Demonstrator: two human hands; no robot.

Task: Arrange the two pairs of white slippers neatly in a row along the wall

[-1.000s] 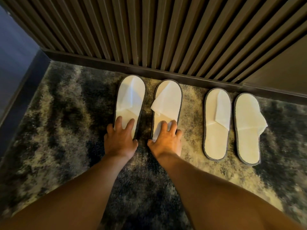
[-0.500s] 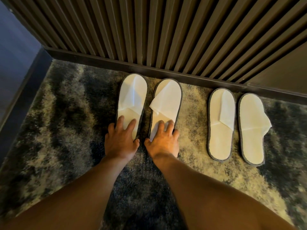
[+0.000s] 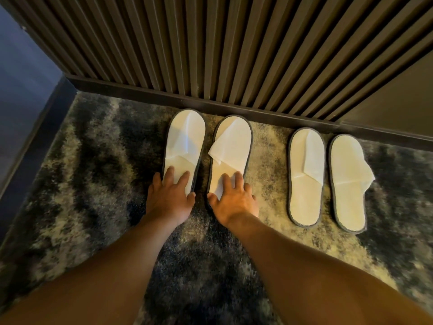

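Four flat white slippers with dark grey rims lie toes toward the slatted wall point(image 3: 234, 55). The left pair is the far-left slipper point(image 3: 185, 139) and its partner point(image 3: 232, 146), which leans slightly, toe to the right. My left hand point(image 3: 168, 200) lies flat on the far-left slipper's heel, fingers spread. My right hand point(image 3: 234, 200) presses the partner's heel the same way. The right pair point(image 3: 305, 184) point(image 3: 346, 184) lies untouched, a gap apart and a little further from the wall.
A dark baseboard point(image 3: 257, 113) runs along the foot of the wall. The floor is a mottled grey and cream carpet point(image 3: 93, 184). A blue side wall point(image 3: 23, 78) closes off the left.
Both hands stay on the heels of the left pair. My right fingers have spread a little and that slipper now leans slightly. The right pair has not moved.
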